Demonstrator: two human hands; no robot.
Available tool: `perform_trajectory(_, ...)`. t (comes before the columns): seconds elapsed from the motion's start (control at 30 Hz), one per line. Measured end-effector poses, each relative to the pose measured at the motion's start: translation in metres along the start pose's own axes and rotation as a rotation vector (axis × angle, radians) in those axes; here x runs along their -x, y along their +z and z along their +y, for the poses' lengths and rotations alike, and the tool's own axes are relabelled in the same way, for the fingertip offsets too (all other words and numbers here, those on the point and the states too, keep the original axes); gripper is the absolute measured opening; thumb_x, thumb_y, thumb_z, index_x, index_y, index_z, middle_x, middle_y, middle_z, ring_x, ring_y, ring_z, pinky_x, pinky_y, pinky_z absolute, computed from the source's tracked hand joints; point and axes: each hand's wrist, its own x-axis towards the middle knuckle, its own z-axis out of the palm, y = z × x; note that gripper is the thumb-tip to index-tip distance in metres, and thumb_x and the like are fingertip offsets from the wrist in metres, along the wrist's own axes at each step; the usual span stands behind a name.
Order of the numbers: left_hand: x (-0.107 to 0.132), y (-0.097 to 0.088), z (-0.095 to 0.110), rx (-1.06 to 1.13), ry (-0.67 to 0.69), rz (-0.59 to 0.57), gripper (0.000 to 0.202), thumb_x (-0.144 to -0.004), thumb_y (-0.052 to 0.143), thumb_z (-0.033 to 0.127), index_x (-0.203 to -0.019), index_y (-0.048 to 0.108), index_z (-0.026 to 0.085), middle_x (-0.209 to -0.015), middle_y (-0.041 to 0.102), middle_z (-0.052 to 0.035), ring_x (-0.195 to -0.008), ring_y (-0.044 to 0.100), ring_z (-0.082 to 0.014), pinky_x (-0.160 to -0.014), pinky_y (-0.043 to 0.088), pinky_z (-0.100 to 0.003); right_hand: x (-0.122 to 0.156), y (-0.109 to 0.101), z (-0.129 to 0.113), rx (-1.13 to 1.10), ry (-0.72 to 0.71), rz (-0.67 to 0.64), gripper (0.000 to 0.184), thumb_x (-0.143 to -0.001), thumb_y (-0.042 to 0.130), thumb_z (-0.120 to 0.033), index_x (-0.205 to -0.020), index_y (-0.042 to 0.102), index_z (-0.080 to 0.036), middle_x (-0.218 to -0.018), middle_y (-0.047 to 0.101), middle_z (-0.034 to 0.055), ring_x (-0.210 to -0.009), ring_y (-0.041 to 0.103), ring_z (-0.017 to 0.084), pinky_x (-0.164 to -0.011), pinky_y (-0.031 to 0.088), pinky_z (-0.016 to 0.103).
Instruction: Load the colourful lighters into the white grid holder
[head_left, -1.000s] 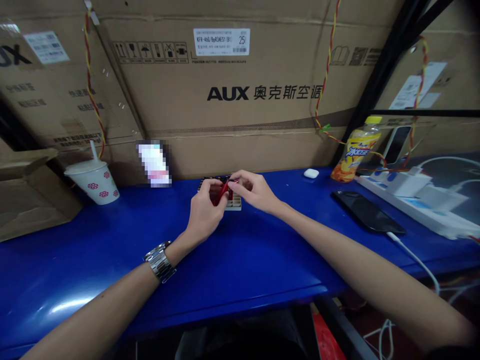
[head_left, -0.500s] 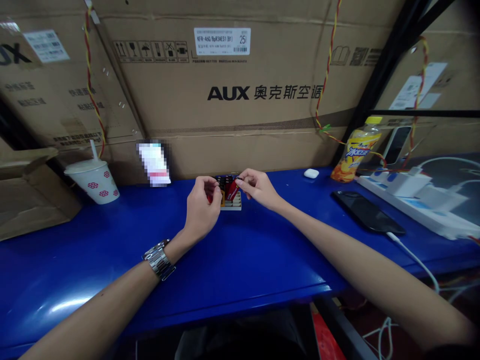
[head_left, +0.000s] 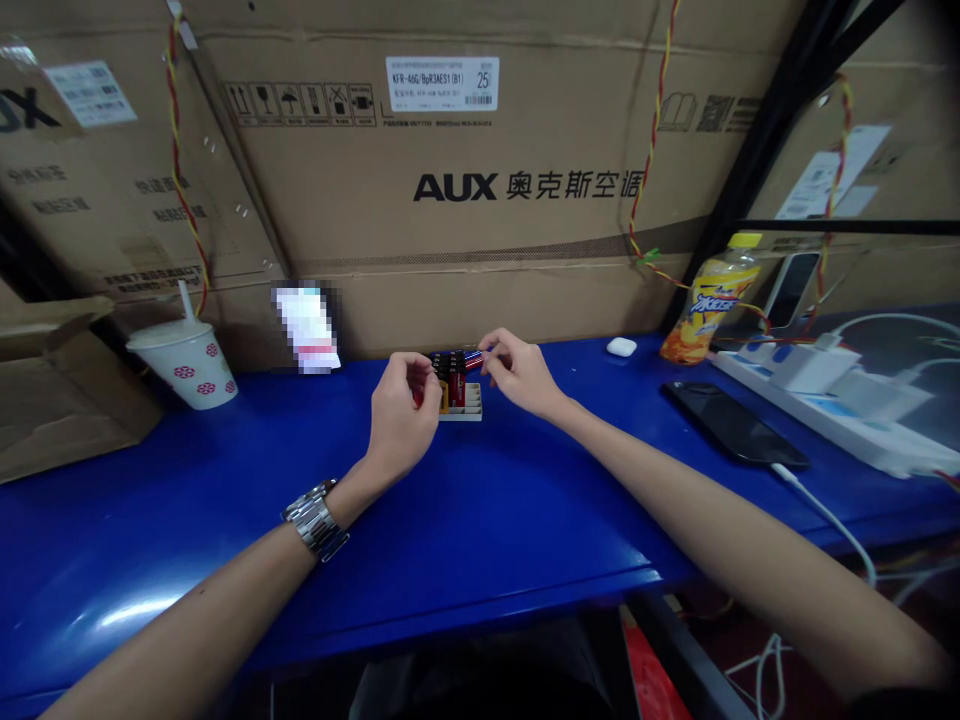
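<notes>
Higher now, the right grip (head_left: 519, 374) is closed on a red battery (head_left: 472, 360) above the battery tray (head_left: 465, 404); the left grip (head_left: 401, 425) curls at the tray's edge, its hold unclear. A slipping pinch could drop the battery.

From where I sit, the tabletop (head_left: 487, 530) shows glossy blue paint, and the batteries (head_left: 457, 388) have a shiny red jacket. Their tray (head_left: 471, 405) looks like matt pale plastic; the cartons (head_left: 450, 290) behind are rough, matt cardboard.
</notes>
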Motion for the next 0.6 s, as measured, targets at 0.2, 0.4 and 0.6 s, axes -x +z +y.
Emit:
perform_trajectory(0.2, 0.001, 0.001, 0.002, -0.016, 0.007, -0.015, 0.008, -0.081, 0.052, 0.014, -0.088, 0.05, 0.017, -0.081, 0.06, -0.003, -0.068, 0.057, -0.012, -0.062, 0.046, -0.025, -0.009, 0.0, 0.033, 0.494, -0.04, -0.138, 0.029, -0.09, 0.038, -0.017, -0.108, 0.061, -0.015, -0.108, 0.065, 0.0123, -0.1, 0.055, 0.023, -0.086, 0.041, 0.037)
perform_trajectory(0.4, 0.002, 0.002, 0.001, -0.027, 0.043, -0.051, 0.008, -0.081, 0.052, 0.013, -0.088, 0.05, 0.017, -0.081, 0.059, -0.0032, -0.068, 0.056, -0.0126, -0.064, 0.047, -0.027, -0.015, 0.017, 0.044, 0.692, 0.058, -0.451, 0.052, -0.089, 0.035, -0.017, -0.141, 0.041, -0.019, -0.148, 0.04, 0.0083, -0.123, 0.038, 0.033, -0.091, 0.036, 0.044)
perform_trajectory(0.6, 0.002, 0.002, 0.0, -0.052, 0.062, -0.07, 0.008, -0.081, 0.052, 0.013, -0.087, 0.05, 0.018, -0.081, 0.059, -0.0032, -0.069, 0.056, -0.0132, -0.063, 0.046, -0.027, -0.012, 0.007, 0.034, 0.874, 0.013, -0.388, 0.037, -0.089, 0.041, -0.025, -0.121, 0.057, -0.014, -0.111, 0.063, 0.0167, -0.109, 0.047, 0.032, -0.09, 0.033, 0.044)
